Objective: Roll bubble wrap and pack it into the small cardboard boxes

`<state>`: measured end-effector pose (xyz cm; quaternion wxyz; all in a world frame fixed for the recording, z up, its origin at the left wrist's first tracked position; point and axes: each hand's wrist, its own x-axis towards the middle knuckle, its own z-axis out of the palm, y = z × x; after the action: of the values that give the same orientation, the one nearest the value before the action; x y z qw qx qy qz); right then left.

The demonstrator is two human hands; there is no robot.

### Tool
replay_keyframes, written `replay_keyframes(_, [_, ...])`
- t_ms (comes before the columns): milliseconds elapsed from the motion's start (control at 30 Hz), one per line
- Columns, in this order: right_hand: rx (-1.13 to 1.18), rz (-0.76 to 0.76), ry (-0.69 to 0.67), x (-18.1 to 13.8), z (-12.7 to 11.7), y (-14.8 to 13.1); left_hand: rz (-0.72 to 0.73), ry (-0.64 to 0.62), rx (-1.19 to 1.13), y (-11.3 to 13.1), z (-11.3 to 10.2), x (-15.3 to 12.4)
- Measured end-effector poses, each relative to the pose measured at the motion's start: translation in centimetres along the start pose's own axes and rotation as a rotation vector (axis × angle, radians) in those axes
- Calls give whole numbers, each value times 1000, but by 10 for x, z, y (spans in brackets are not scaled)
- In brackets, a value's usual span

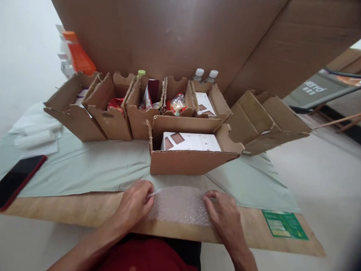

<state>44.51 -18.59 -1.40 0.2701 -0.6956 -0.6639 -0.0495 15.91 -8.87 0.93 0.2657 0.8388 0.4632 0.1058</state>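
A sheet of bubble wrap (pixel 179 204) lies on the cardboard work surface (pixel 77 209) right in front of me. My left hand (pixel 134 205) pinches its left edge with curled fingers. My right hand (pixel 223 212) grips its right edge, fingers bent over it. Just beyond the wrap stands an open cardboard box (pixel 191 159) with a white carton (pixel 192 142) inside.
A row of open cardboard boxes (pixel 116 117) with snack packets stands behind on a pale green sheet (pixel 93 168). A dark phone (pixel 13 181) lies at left. An orange bottle (pixel 78 55) and two clear bottles (pixel 204 75) stand at the back. A green label (pixel 284 224) is at right.
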Motion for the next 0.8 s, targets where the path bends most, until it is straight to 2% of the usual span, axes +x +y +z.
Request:
replay_keyframes(67, [0,-30,-19,13,-8,-3,-60,-26,-213,3,2,-15])
replay_keyframes(200, [-28,-44,30,29,-22,-12,-262,-122,-830,13,16,-38])
replay_keyframes(267, [18,-100,27,18,-33,-24,-361,-185,-1026,17,21,-45])
replay_keyframes(333, [100,-185,-50,-7,-44,-43,-433,-225,-1112,20,23,-48])
replay_keyframes(400, [165,-230,-169,-38,-49,-67,-467,-256,-1136,23,24,-50])
replay_keyframes(467, [192,-203,-238,-65,-42,-91,-466,-305,-1142,25,24,-51])
replay_keyframes(500, [200,-163,-229,-74,-34,-101,-453,-332,-1143,27,24,-51])
replay_keyframes(567, [233,-68,-127,-82,-14,-115,-405,-381,-1124,28,23,-50])
replay_keyframes(667, [339,21,33,-78,10,-119,-240,-400,-967,25,17,-45])
replay_keyframes(800, [485,18,12,-70,13,-108,46,-329,-547,18,8,-39])
